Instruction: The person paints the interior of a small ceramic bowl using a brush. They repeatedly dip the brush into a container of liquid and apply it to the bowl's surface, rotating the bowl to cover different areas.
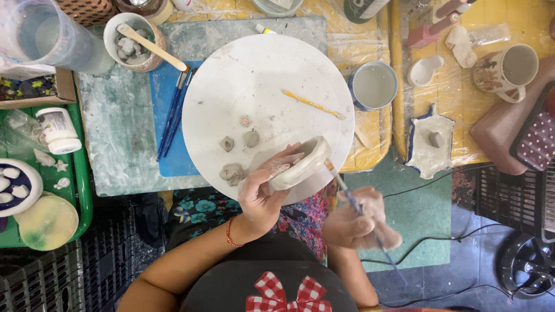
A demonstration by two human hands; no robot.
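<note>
the white round board [260, 75] overhangs the table edge toward your lap; lean on it and it could tip. your left hand [263, 193] cups the pale clay dish [303, 164] above that rim, fingers curled under it, and a loose grip would drop it. your right hand [358, 222] pinches the thin brush [347, 190], blurred; a hard stroke could dent the soft wall.

Clay lumps [237, 156] lie on the round board [254, 75], a stick tool [313, 104] behind them. A water cup [373, 85] stands right of the board; brushes [173, 112] lie left, apparently on a mat [167, 156].
</note>
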